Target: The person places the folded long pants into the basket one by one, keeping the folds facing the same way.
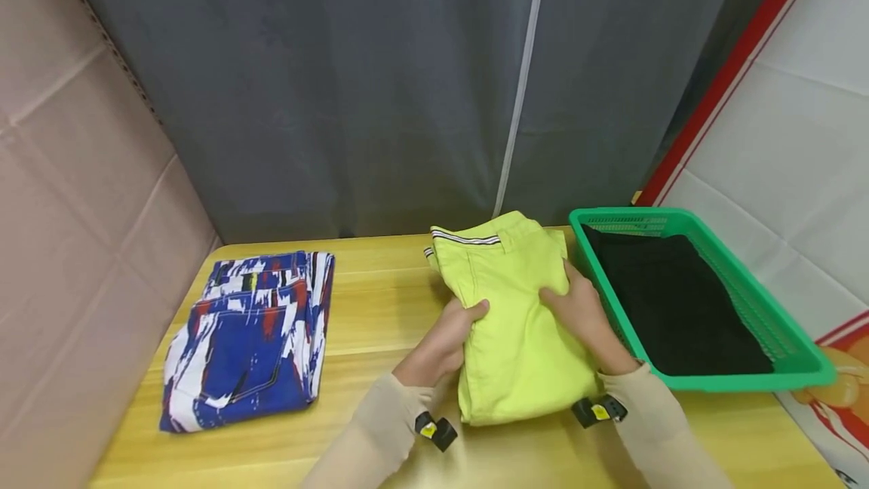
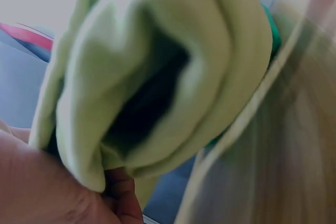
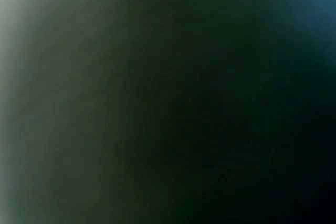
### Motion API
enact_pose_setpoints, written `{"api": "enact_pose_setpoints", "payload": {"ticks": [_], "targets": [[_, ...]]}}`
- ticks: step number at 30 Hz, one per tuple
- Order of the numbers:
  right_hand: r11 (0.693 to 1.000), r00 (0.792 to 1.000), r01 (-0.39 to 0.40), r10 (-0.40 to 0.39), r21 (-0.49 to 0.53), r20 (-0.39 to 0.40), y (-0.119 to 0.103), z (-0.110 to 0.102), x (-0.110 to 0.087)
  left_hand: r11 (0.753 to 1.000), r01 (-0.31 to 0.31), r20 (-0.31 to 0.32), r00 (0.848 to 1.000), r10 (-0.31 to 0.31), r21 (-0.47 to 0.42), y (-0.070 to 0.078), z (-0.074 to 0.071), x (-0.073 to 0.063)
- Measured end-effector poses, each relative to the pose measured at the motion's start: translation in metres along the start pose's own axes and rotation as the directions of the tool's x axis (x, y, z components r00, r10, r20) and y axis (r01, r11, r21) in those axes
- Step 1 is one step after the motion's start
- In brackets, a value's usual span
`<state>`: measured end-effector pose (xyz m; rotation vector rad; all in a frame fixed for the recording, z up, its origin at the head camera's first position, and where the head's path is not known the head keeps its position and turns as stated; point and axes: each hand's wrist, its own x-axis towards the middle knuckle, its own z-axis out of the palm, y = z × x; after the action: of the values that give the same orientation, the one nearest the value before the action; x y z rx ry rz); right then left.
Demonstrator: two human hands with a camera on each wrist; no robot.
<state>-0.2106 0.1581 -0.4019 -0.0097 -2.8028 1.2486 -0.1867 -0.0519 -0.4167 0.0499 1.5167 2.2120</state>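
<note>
far, grey curtain [image 1: 339, 96]; nearer, yellow table [image 1: 380, 308]; at right, green basket [image 1: 747, 382]. just left of basket, folded lime garment [image 1: 523, 330], gripped at side edges by left hand [image 1: 444, 334] and right hand [image 1: 581, 309]. probably light, soft and limp: best to pinch all layers at both sides.

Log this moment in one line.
left hand: grips yellow-green garment | right hand: grips its other side | patterned garment: folded, table's left | green basket: right, black cloth inside
</note>
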Motion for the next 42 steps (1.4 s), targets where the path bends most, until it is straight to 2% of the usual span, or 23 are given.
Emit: {"api": "enact_pose_setpoints", "payload": {"ticks": [4, 8, 12, 17, 23, 28, 33, 42], "targets": [[0.998, 0.998, 0.062, -0.062, -0.021, -0.015, -0.007, -0.007, -0.001, 1.000, -0.028, 0.025, 0.999, 0.028, 0.002, 0.008, 0.003, -0.004], [0.996, 0.996, 0.092, -0.092, -0.010, -0.012, -0.014, -0.015, -0.002, 0.998, -0.052, 0.040, 0.998, 0.051, 0.026, 0.016, 0.007, -0.009], [0.997, 0.997, 0.078, -0.077, -0.010, 0.009, -0.022, -0.025, -0.002, 0.996, -0.075, 0.068, 0.995, 0.073, 0.039, 0.025, 0.012, -0.013], [0.997, 0.997, 0.066, -0.064, -0.044, 0.030, -0.031, -0.043, 0.000, 0.993, -0.110, 0.108, 0.989, 0.105, 0.045, 0.034, 0.018, -0.012], [0.994, 0.996, 0.083, -0.083, -0.067, 0.014, -0.037, -0.058, 0.004, 0.992, -0.122, 0.117, 0.986, 0.118, 0.024, 0.042, 0.028, -0.007], [0.992, 0.995, 0.095, -0.095, -0.081, 0.002, -0.038, -0.069, 0.005, 0.995, -0.102, 0.125, 0.987, 0.104, -0.018, 0.046, 0.036, -0.002], [0.991, 0.995, 0.102, -0.103, -0.088, -0.008, -0.032, -0.082, 0.009, 0.995, -0.079, 0.146, 0.985, 0.087, -0.058, 0.050, 0.046, 0.004], [0.986, 0.994, 0.095, -0.101, -0.140, -0.037, -0.017, -0.105, 0.012, 0.997, -0.057, 0.199, 0.978, 0.067, -0.056, 0.055, 0.067, 0.022]]}}
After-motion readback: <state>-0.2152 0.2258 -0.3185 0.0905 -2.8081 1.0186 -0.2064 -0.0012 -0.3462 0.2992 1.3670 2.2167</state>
